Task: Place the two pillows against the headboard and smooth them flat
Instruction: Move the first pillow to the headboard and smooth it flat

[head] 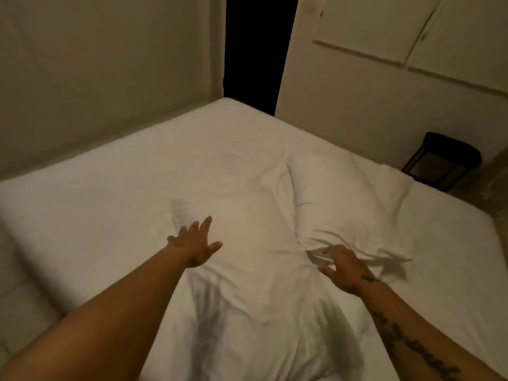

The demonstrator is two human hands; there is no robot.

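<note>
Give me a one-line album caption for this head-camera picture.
Two bare hands, left and right, spread open over two white pillows on a white bed.

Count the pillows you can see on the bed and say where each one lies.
2. The near pillow lies mid-bed under both hands; the far pillow lies touching it, toward the bed's right edge.

Two bare forearms without sleeves, dark tattoo lettering along the right forearm, small tattoo on right hand [347, 272]

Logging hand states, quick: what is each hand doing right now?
Left hand: open, fingers spread, on the near pillow, holding nothing.
Right hand: open, at the far pillow's edge, holding nothing.
</note>
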